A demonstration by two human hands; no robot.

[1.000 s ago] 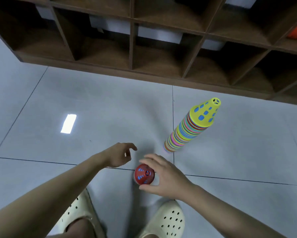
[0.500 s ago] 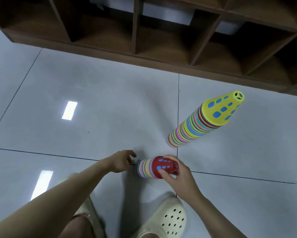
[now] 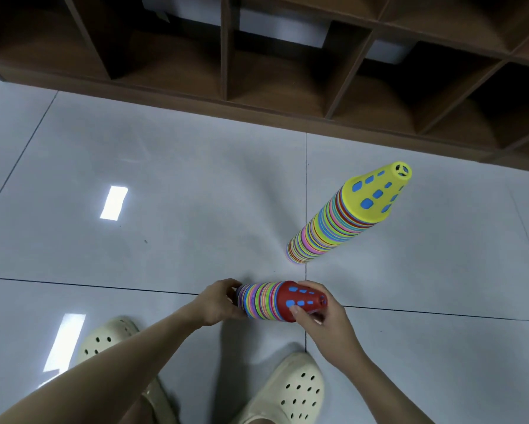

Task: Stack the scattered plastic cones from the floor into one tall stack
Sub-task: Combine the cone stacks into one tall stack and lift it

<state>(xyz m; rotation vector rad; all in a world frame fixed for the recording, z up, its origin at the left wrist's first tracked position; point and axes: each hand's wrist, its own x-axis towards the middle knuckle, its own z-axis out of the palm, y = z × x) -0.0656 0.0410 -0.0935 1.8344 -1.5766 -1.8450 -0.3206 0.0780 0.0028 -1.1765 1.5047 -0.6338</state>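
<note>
Head view, landmark: we place everything from the tall stack (image 3: 333, 221), which stands on the grey floor (image 3: 180, 194) and is capped by a yellow cone (image 3: 376, 191) with blue spots.
Head view, tall stack axis: its base sits on a crossing of tile seams; its long axis leans up and to the right in the picture, tip toward the wooden shelf unit (image 3: 257, 56).
Head view, short stack: we see a short stack (image 3: 272, 304) near the tall stack's base, on the side toward our feet, lying sideways between both hands.
Head view, short stack axis: its long axis runs left to right, the red cone (image 3: 303, 301) at the tip pointing right, wide rims to the left.
Head view, left hand: our left hand (image 3: 220, 304) has fingers curled round the wide rim end.
Head view, right hand: our right hand (image 3: 324, 319) pinches the red tip, thumb on its near side, fingers wrapped over the far side.
Head view, edges: the shelf's bottom board runs behind the tall stack, apart from it.
Head view, open room: bare floor tiles spread left of the tall stack, with two bright light reflections.
Head view, feet: two cream clogs (image 3: 287, 390) stand below the short stack.
</note>
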